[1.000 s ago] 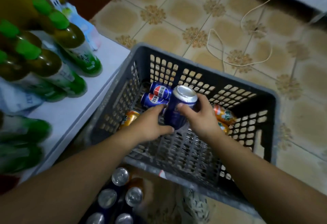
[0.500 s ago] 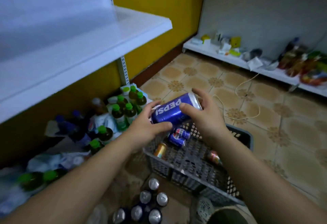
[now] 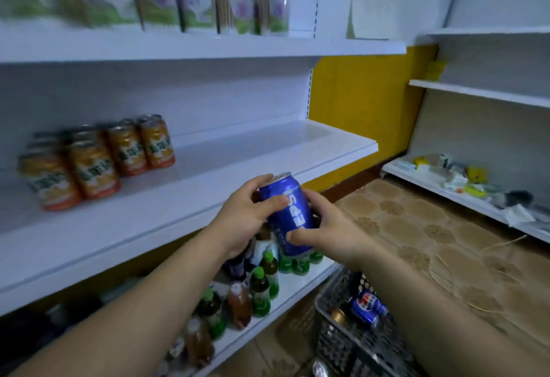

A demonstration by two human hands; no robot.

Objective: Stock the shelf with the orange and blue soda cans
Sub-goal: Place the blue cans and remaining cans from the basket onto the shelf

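Note:
A blue soda can is held nearly upright in front of the white middle shelf. My left hand grips its left side and my right hand grips its lower right side. Several orange soda cans stand in rows at the shelf's left end. Low at the right, a grey crate holds more blue cans and an orange one, partly hidden by my right forearm.
The bottom shelf holds green-capped bottles. Blurred packets line the top shelf. Another shelving unit with small items runs along the right wall. Tiled floor lies between, with a thin cord on it.
Both hands lifted the blue can out of the crate, turned it from lying sideways to nearly upright, and raised it to the middle shelf. The view swung up from the crate to the shelves.

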